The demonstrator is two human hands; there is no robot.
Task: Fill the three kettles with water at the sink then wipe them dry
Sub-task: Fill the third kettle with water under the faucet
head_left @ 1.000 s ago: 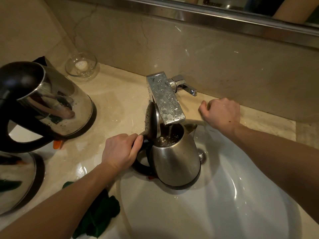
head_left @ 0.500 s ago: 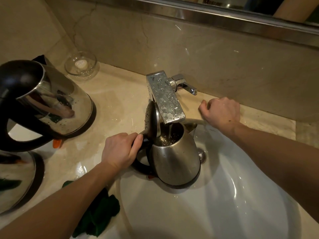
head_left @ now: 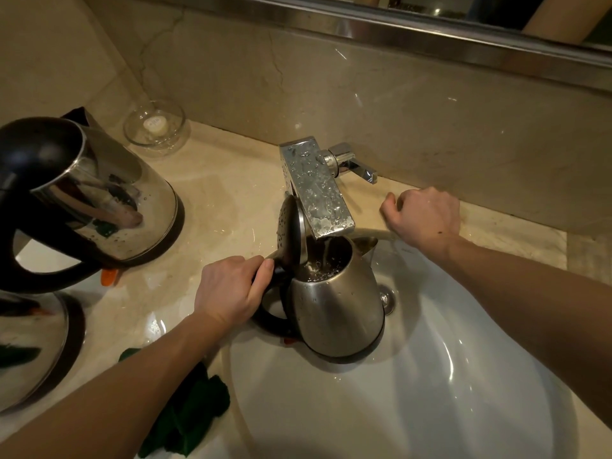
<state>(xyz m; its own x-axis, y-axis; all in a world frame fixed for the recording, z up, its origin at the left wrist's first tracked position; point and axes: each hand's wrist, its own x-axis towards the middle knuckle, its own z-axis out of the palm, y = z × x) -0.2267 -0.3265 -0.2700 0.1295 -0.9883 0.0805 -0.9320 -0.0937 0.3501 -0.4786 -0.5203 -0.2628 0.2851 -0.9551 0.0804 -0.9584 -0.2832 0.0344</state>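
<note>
One of three kettles is mid-fill: your left hand [head_left: 228,293] grips the black handle of the brushed steel kettle [head_left: 337,313] in the white sink basin [head_left: 430,409], lid up under the running square chrome tap [head_left: 314,190]. Your right hand [head_left: 427,217] rests curled and empty on the beige stone counter [head_left: 231,180]. At left stand a shiny steel kettle [head_left: 99,193] and a second shiny kettle [head_left: 33,352], cut off; their water levels are hidden. Wiping looks undone: the dark green cloth [head_left: 192,409] lies idle.

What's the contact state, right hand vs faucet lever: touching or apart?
Apart. Head view: the right hand, fingers curled, sits right of and below the faucet lever, with bare counter showing between them.
</note>
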